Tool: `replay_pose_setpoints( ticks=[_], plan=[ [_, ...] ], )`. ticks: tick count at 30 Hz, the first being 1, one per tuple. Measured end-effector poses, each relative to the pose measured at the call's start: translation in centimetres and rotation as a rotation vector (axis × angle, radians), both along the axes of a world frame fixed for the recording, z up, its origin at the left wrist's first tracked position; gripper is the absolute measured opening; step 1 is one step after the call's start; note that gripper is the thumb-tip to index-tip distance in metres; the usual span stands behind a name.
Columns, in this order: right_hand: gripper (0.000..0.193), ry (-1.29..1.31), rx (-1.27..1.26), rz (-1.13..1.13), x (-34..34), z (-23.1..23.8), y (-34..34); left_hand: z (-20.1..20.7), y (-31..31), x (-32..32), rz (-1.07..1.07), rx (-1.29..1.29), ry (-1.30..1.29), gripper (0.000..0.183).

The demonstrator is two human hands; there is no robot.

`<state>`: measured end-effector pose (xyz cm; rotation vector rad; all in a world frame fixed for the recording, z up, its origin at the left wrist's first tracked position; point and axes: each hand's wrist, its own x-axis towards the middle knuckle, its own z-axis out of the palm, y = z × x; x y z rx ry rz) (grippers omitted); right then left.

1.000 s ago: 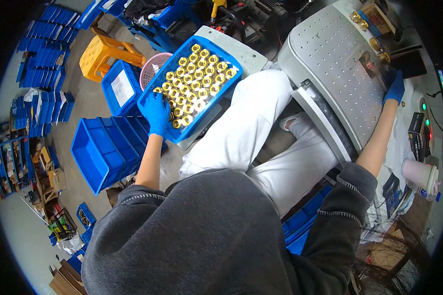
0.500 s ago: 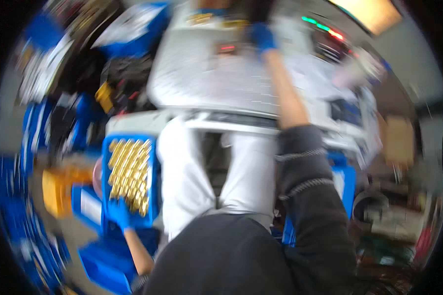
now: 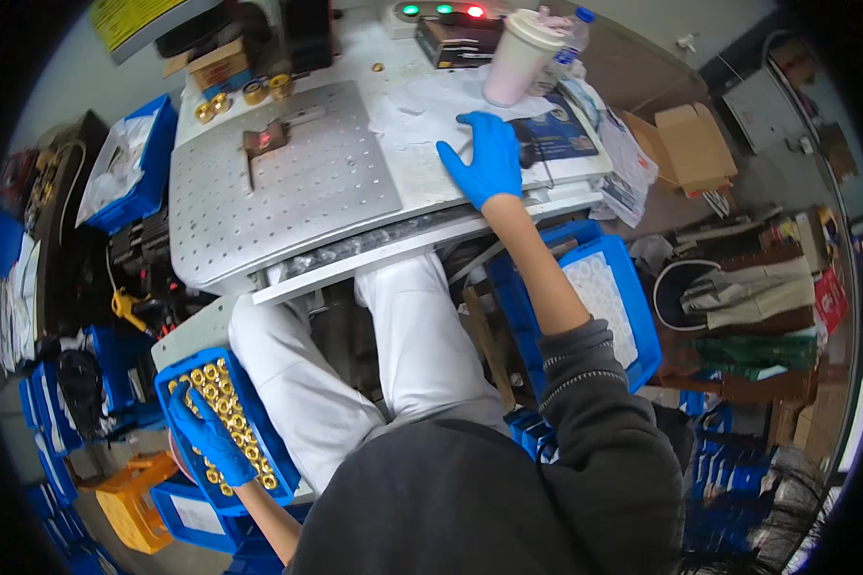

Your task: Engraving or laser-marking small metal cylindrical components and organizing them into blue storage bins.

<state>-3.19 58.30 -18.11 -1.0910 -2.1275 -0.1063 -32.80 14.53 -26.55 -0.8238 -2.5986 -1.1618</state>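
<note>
My left hand (image 3: pixel 211 436), in a blue glove, reaches into a blue tray (image 3: pixel 283 450) beside my left leg. Its fingers are stretched out and apart over rows of small brass fittings (image 3: pixel 222 393); whether the fingertips touch one is hard to make out. Gloved in blue too, my right hand (image 3: pixel 489 163) is spread open at the right part of the white table, near white paper (image 3: pixel 417 110) and a dark blue printed sheet (image 3: pixel 571 134). On the perforated metal plate (image 3: pixel 345 172) sits a small dark block fixture (image 3: pixel 265 140) with a red light spot on it.
Several brass rings (image 3: pixel 254 93) and a small cardboard box (image 3: pixel 219 67) stand behind the plate. A lidded cup (image 3: pixel 523 57) and a dark box (image 3: pixel 455 43) are at the back right. Beside my right leg is another blue tray (image 3: pixel 633 316); an orange stool (image 3: pixel 129 503) stands left.
My view has turned toward the right. My right hand has left the far side of the plate and come to the table's right part. My left hand stays at the fittings tray.
</note>
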Motion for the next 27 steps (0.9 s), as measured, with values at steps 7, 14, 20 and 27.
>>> replay_pose_setpoints(
  ticks=[7, 14, 20, 27],
  plan=[
    [0.026, 0.087, -0.086, -0.054, 13.7, -1.6, -5.2, 4.2, 8.1, 4.7, -0.267, -0.112, 0.041, 0.034],
    [0.025, 0.189, -0.294, -0.686, 39.3, -9.4, -7.2, 1.1, 9.2, 2.6, -0.342, -0.105, -0.013, 0.032],
    [0.051, 0.178, -0.168, -0.582, 36.9, -6.2, -1.0, 2.1, 11.7, 2.5, -0.421, -0.128, 0.063, 0.035],
    [0.05, -0.523, 0.03, -0.644, 35.0, -11.9, 13.4, 4.8, 13.7, 6.4, -0.445, -0.104, 0.111, 0.035]
  ],
)
